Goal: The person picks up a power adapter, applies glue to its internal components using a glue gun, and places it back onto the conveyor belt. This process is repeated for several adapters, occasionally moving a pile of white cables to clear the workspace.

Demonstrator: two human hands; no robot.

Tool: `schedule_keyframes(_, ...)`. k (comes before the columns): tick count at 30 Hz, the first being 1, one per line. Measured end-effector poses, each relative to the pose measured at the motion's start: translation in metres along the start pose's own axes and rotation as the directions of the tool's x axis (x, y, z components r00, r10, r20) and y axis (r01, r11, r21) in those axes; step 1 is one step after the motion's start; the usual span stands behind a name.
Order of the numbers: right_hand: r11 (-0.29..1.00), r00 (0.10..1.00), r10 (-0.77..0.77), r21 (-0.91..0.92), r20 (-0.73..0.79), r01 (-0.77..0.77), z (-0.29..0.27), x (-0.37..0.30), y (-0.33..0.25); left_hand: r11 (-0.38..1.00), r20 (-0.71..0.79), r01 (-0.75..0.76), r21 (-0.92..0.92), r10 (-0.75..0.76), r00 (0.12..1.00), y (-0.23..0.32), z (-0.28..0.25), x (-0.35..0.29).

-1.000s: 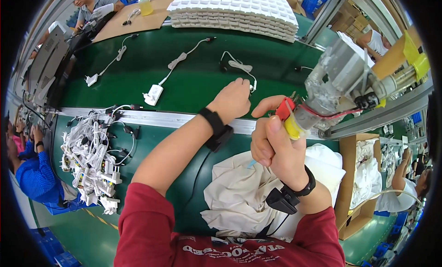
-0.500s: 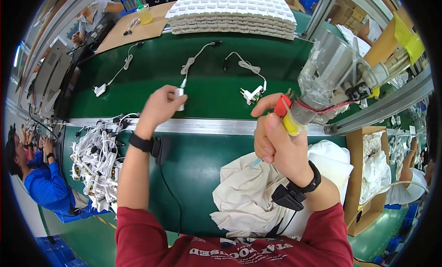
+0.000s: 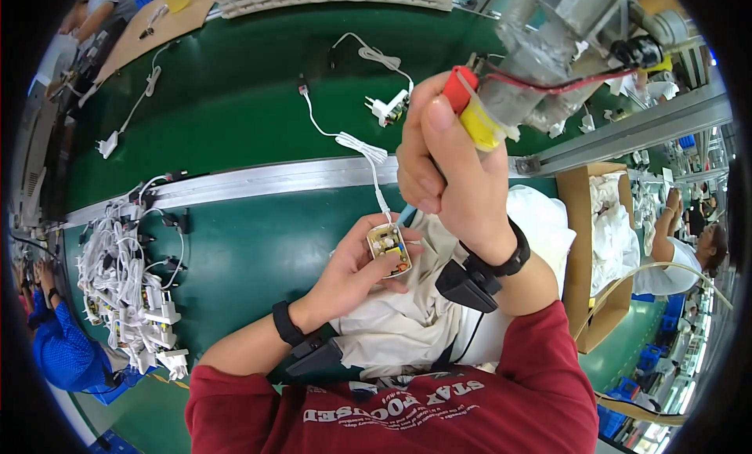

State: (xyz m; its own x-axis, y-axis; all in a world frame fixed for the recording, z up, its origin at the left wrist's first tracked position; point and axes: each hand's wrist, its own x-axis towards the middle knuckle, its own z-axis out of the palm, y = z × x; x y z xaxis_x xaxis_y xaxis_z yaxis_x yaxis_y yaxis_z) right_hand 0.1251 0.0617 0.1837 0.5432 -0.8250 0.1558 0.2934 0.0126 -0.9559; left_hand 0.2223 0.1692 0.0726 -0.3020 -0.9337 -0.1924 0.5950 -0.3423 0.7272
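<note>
Head view: the left hand (image 3: 345,270) holds an open adapter (image 3: 388,246) over the near side of the green counter (image 3: 251,242), its board facing up. The left fingers are closed on the case edges, thumb across the lower part of the board. A white cable (image 3: 362,145) runs from the case over the metal rail (image 3: 258,181) to the far green surface (image 3: 235,133). The right hand (image 3: 466,168) is curled around a red-and-yellow handle (image 3: 481,126), thumb beside the red part; a pale blue tip (image 3: 406,214) shows below the hand, close to the adapter's upper edge. In this inspector's judgement, good practice is to keep the case level and firmly braced, lift the thumb clear of the components, bring the tip to the board without scraping it, and leave the cable slack. Limits of observation: the left thumb covers part of the board; most of the shaft between handle and tip is hidden by the right hand; contact between tip and board cannot be confirmed. Fine board detail is too small to read, and the grey fixture (image 3: 540,70) above the handle is cut off at the upper edge.
</note>
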Motion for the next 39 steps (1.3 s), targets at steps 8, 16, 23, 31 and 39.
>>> schedule_keyframes(8,1.000,0.999,-0.027,0.002,0.039,0.027,-0.005,-0.004,0.008,0.999,0.050,-0.018,-0.050,0.020,0.999,-0.003,-0.002,0.000)
schedule_keyframes(16,1.000,0.999,-0.022,0.017,0.032,0.021,-0.004,-0.003,0.008,0.999,0.053,-0.023,-0.029,0.024,0.998,-0.003,-0.002,0.001)
schedule_keyframes(23,0.999,0.998,-0.042,-0.009,0.043,0.042,-0.006,-0.002,0.014,0.999,0.078,-0.034,-0.025,0.036,0.996,-0.002,-0.003,0.001)
schedule_keyframes(31,0.997,1.000,-0.020,0.070,0.022,0.018,-0.005,-0.003,0.008,0.999,0.071,-0.012,-0.030,0.014,0.997,-0.003,-0.004,0.002)
schedule_keyframes(39,0.992,0.996,-0.003,0.126,0.085,-0.008,-0.004,-0.012,0.008,0.980,-0.065,-0.046,-0.195,0.033,0.997,0.002,-0.013,0.004)
